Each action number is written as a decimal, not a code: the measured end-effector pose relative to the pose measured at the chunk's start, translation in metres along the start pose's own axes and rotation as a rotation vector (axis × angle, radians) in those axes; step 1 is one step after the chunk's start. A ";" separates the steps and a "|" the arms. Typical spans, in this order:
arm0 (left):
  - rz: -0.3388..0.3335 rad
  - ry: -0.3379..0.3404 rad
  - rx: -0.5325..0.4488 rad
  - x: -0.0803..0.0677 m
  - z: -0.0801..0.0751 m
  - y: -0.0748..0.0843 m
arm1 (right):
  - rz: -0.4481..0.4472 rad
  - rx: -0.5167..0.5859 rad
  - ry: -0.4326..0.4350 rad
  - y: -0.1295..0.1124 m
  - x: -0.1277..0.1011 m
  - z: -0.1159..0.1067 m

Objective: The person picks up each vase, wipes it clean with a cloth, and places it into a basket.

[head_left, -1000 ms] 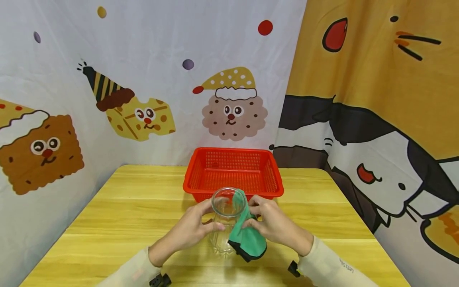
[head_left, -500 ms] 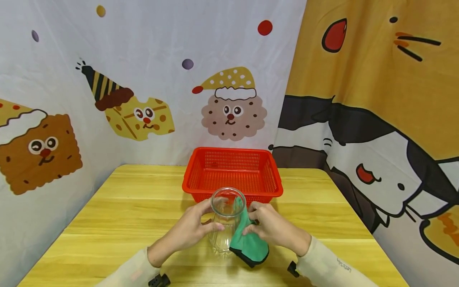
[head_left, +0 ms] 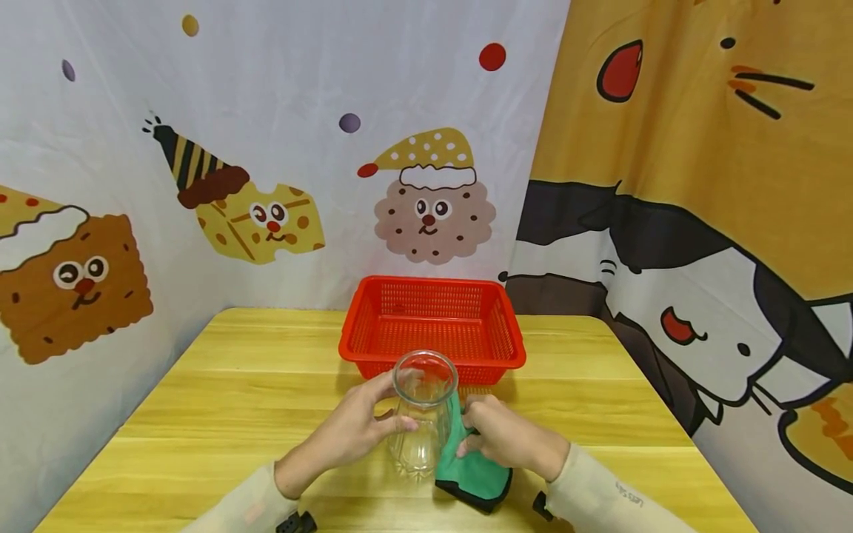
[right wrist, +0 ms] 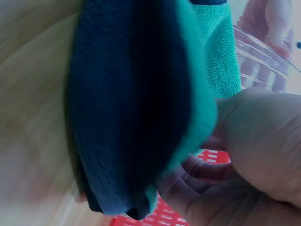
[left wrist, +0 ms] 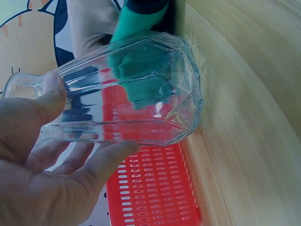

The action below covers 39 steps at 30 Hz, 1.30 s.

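A clear faceted glass jar (head_left: 421, 414) stands on the wooden table (head_left: 233, 400), just in front of the red basket (head_left: 432, 326). My left hand (head_left: 360, 429) grips the jar's left side, thumb and fingers curled round it (left wrist: 131, 99). My right hand (head_left: 496, 437) holds a green cloth with a dark edge (head_left: 474, 477) and presses it against the jar's right side. Seen through the glass in the left wrist view, the cloth (left wrist: 141, 70) lies on the far wall. The cloth (right wrist: 141, 108) fills most of the right wrist view.
The red basket's slatted floor (left wrist: 155, 193) is bare. Printed cartoon curtains (head_left: 666, 148) close in the table at the back, left and right. The table's front edge lies near my sleeves (head_left: 600, 496).
My right hand has slid the cloth down the jar's right side, from near the rim to the lower half. The left hand and jar have stayed put.
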State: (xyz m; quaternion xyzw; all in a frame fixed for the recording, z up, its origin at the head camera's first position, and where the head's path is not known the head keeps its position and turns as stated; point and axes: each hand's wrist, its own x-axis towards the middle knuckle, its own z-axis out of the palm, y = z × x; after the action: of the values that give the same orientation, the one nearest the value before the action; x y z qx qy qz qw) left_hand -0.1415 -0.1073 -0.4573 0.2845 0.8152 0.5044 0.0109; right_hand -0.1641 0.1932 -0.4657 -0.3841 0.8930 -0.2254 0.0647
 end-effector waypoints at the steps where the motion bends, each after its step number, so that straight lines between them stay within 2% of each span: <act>1: -0.001 -0.001 -0.003 0.000 0.000 0.000 | 0.002 -0.007 -0.009 0.000 0.000 0.000; 7: -0.006 -0.007 -0.010 0.001 0.000 0.000 | 0.004 -0.042 -0.017 -0.001 0.001 0.001; 13: -0.014 -0.007 -0.008 0.001 0.000 0.002 | 0.019 -0.026 -0.019 -0.001 0.002 0.001; 22: -0.018 -0.004 -0.025 -0.001 0.000 0.001 | 0.027 0.103 0.014 0.005 0.002 0.005; 33: -0.010 -0.003 -0.028 -0.002 0.001 0.001 | 0.081 0.203 0.009 0.008 -0.001 0.007; 39: 0.004 -0.007 -0.026 -0.003 0.001 0.002 | 0.077 0.220 0.043 0.011 -0.003 0.010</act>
State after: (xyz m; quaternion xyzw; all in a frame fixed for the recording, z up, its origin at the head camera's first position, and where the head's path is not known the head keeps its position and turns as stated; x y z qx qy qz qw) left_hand -0.1382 -0.1069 -0.4574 0.2878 0.8080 0.5138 0.0166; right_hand -0.1663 0.1986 -0.4797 -0.3350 0.8781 -0.3277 0.0961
